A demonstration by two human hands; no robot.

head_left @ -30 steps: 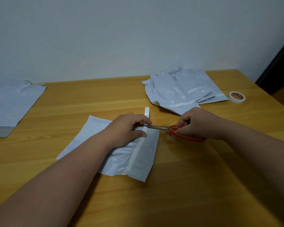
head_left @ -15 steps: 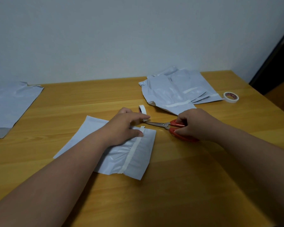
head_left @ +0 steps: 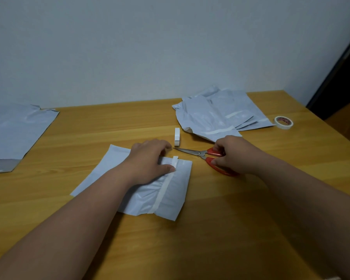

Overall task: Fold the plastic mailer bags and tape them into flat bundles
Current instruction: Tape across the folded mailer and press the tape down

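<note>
A folded white mailer bag (head_left: 170,195) lies flat on the wooden table (head_left: 251,229), with a strip of white tape (head_left: 166,184) running along its length. My left hand (head_left: 150,162) presses on the bag's upper part, thumb beside the tape. My right hand (head_left: 232,154) grips the red handles of a pair of scissors (head_left: 198,153), whose closed blades point left on the table. A small white tape roll (head_left: 177,136) stands on edge just beyond the bag.
A pile of taped bags (head_left: 216,116) lies at the back right, with a second tape roll (head_left: 283,122) beside it. Unfolded bags (head_left: 14,134) lie at the far left. A dark doorway is at the right.
The tape strip has been cut from the small roll, which now stands apart beyond the bag. The scissors have moved right, away from the tape, and lie low on the table.
</note>
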